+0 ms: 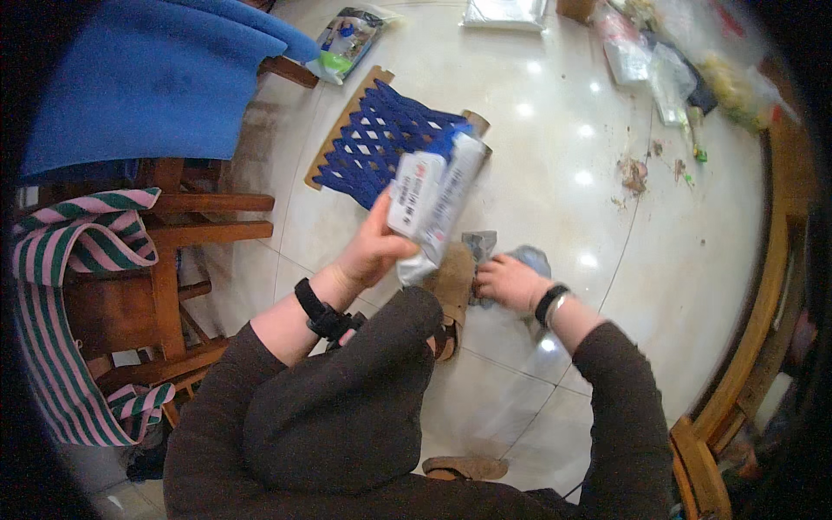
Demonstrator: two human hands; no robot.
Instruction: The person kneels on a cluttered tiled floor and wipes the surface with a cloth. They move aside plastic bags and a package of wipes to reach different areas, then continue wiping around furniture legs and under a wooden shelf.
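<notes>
My left hand grips a white and silver packet that bears writing; it may be more than one packet. Beyond it, a dark-blue woven lattice on a wood-coloured frame lies on the tiled floor, partly hidden by the packet. Low by my brown shoe, my right hand touches crumpled grey plastic, its fingers bent and their tips hidden. A bluish clear plastic item lies just behind this hand.
At the left stands a wooden chair with blue cloth and a striped cloth near it. A picture-printed packet and a silvery flat package lie ahead. Plastic bags and scraps lie right, beside a wooden edge.
</notes>
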